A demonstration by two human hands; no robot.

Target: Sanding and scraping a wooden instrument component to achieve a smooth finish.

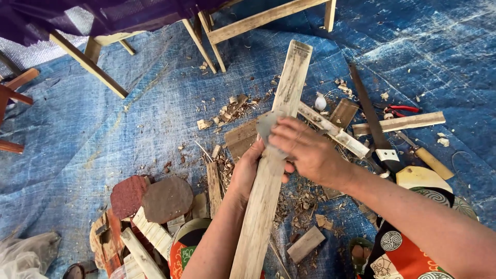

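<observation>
- I see a blue tarp (103,129) covering the floor under everything.
- A long wooden slat (268,170) lies tilted across its middle.
- My left hand (250,170) wraps the slat from below, fingers curled round it.
- My right hand (305,147) presses grey sandpaper (268,126) onto the slat, fingers together.
- A saw (369,116) lies right of the slat.

On the blue tarp (103,134) lie a saw (369,111), red pliers (400,109), a knife (426,160), wood shavings (227,111) and small wood blocks (306,244).
</observation>
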